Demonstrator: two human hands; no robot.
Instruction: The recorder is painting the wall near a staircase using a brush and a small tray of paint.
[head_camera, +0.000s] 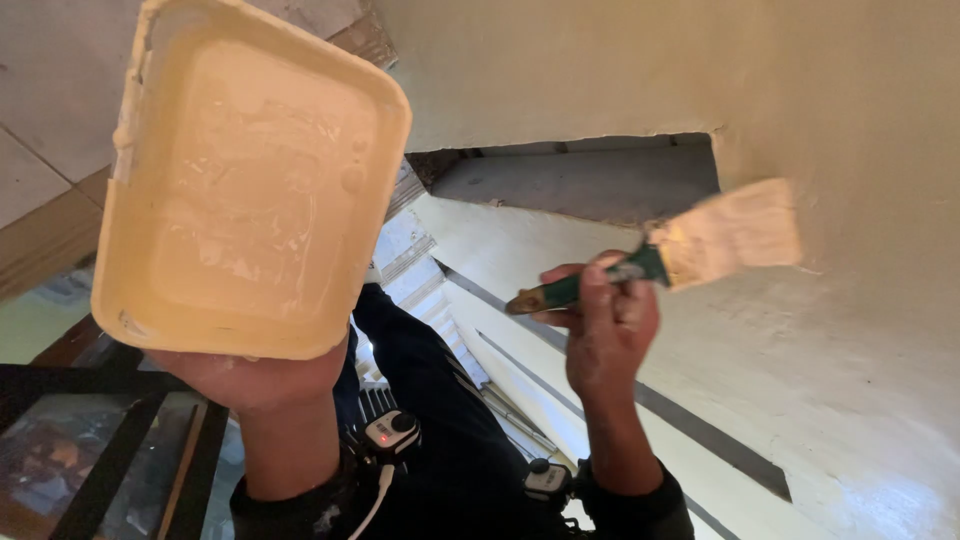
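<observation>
Putty knife (690, 250): long axis runs nearly level across the view, rising slightly toward the blade end. The green handle points back to the left past my knuckles; the wide, putty-coated blade points right and lies flat against the cream wall (860, 110), just below the lower right corner of a rectangular recess (590, 180) in that wall.

My right hand (608, 325): raised, forearm coming up from the lower centre of the view, wrist straight, back of the hand toward the camera. Fingers are closed round the handle near the blade's neck; the butt of the handle sticks out free to the left. Firm, full grip on the knife.

My left hand (255, 378): raised at the same height, forearm upright, dark sleeve at the cuff. It supports a shallow, rounded-rectangle plastic tray (250, 180) from underneath. The tray is tilted with its open face toward the camera, its long axis upright, leaning slightly right. A thin film of pale putty covers its inside. The fingers are hidden behind the tray, so how far they curl cannot be told; the tray is held.
</observation>
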